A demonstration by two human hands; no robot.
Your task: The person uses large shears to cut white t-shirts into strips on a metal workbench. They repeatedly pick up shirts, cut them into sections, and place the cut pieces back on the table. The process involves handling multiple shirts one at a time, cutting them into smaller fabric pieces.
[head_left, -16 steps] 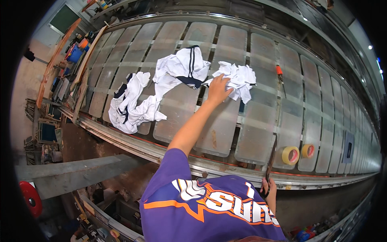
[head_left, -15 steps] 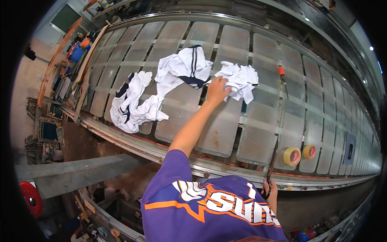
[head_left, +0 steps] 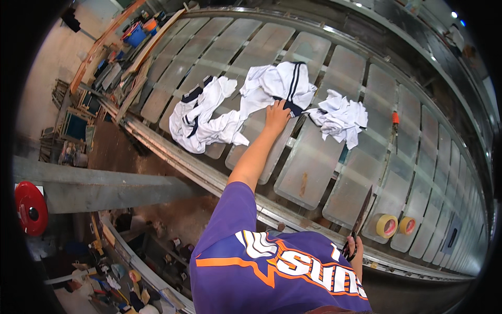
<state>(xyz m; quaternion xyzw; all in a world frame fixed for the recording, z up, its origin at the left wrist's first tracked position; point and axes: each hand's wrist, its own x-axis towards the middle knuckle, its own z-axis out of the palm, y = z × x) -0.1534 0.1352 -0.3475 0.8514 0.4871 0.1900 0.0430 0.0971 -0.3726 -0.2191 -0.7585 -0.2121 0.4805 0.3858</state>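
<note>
My left hand [head_left: 277, 115] has its fingers curled onto the dark band of a white garment with two dark stripes [head_left: 277, 81]. A second crumpled white garment with dark trim [head_left: 198, 128] lies to its left; a pile of white fabric scraps [head_left: 337, 118] lies to its right. My right hand [head_left: 354, 251] grips large dark scissors [head_left: 362, 212] by the near edge, blades pointing away from me. Two rolls of yellow tape [head_left: 387, 225] sit beside the scissors, and an orange-handled tool [head_left: 395, 119] lies beyond the pile.
A long row of grey platens [head_left: 300, 178] on metal rails bends across the view. A grey beam [head_left: 120, 191] with a red disc [head_left: 31, 208] juts in at lower left. Buckets [head_left: 133, 34] and frames stand at upper left. A person [head_left: 455, 39] is at far upper right.
My left hand has moved from the scrap pile leftward onto the striped garment's dark band. The view has turned, so the scene sits differently. The scissors remain in my right hand.
</note>
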